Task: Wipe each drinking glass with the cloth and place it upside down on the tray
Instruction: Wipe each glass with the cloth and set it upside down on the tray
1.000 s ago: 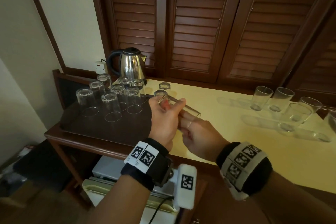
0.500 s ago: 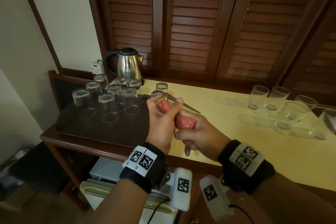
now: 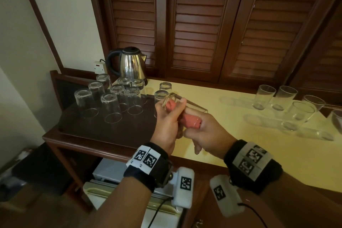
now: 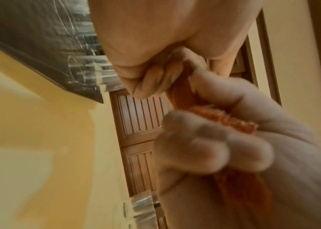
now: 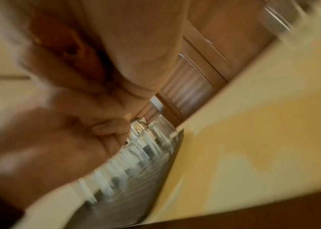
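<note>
Item, frame centre: drinking glass [image 3: 192,106] on its side, left hand [image 3: 167,122] fingers wrapped round it, right hand [image 3: 207,131] clenched on pink cloth [image 3: 190,121]; risk: twisting slips it onto upturned glasses [image 3: 111,105] on tray [image 3: 96,127].

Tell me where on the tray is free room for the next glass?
The tray is bare along its near edge, in front of the upturned glasses and left of the left hand. Its back half is crowded with glasses up to the kettle.
</note>
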`<action>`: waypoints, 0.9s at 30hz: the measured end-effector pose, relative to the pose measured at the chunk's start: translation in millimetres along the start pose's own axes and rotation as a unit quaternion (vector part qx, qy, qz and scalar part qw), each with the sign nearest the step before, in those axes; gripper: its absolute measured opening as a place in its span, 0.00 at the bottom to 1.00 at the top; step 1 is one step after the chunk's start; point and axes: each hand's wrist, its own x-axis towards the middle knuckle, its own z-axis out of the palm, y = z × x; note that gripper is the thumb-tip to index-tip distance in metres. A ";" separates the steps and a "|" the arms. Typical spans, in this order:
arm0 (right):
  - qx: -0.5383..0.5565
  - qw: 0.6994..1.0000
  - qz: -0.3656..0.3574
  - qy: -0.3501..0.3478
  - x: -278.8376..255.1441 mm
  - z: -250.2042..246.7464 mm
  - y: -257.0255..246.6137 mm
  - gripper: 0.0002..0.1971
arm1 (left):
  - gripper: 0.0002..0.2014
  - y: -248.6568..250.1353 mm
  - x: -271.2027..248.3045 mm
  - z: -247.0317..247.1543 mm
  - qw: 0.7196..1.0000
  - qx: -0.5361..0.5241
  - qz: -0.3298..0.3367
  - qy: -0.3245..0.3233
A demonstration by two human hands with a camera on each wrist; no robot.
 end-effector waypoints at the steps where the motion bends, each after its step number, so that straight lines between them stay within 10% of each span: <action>1: -0.165 0.985 -0.050 0.013 0.6 0.3 2.6 0.36 | 0.27 1.1 0.8 -1.1 1.000 0.019 -0.012 0.011; 4: -0.392 0.914 -0.100 -0.002 3.3 3.9 12.0 0.35 | 0.24 0.9 3.9 -3.5 0.999 0.028 -0.015 0.029; 7: -0.003 1.000 -0.010 0.002 2.0 6.0 9.4 0.33 | 0.23 1.7 -0.7 1.4 1.000 -0.011 0.017 0.014; 10: 0.251 0.966 0.066 0.003 -2.6 4.4 3.3 0.32 | 0.25 1.0 4.2 2.0 0.999 0.005 0.041 -0.007; 12: 0.035 0.999 0.025 0.023 -0.4 3.2 9.6 0.35 | 0.27 1.2 8.8 1.7 0.999 0.052 0.001 0.014; 14: -0.303 0.952 -0.049 0.021 1.2 4.9 17.2 0.35 | 0.29 1.1 10.6 1.9 0.995 0.088 -0.032 0.026; 16: -0.361 0.931 -0.059 0.017 -0.1 8.8 24.4 0.34 | 0.25 -0.9 8.2 1.8 0.997 0.076 -0.024 0.023; 19: 0.013 1.000 0.013 0.004 -3.0 9.3 18.9 0.33 | 0.23 -5.1 2.1 1.8 1.000 0.010 0.012 0.009; 21: 0.203 0.976 0.079 -0.008 -2.8 4.2 14.6 0.32 | 0.23 -5.6 3.5 1.1 0.999 0.026 0.033 -0.004; 24: -0.062 0.998 0.014 0.029 1.9 -0.2 22.6 0.37 | 0.23 -1.7 9.6 -1.0 0.993 0.117 -0.010 -0.003; 27: -0.353 0.932 -0.077 0.022 3.2 2.4 26.7 0.38 | 0.22 0.3 12.5 -0.8 0.996 0.082 -0.030 0.013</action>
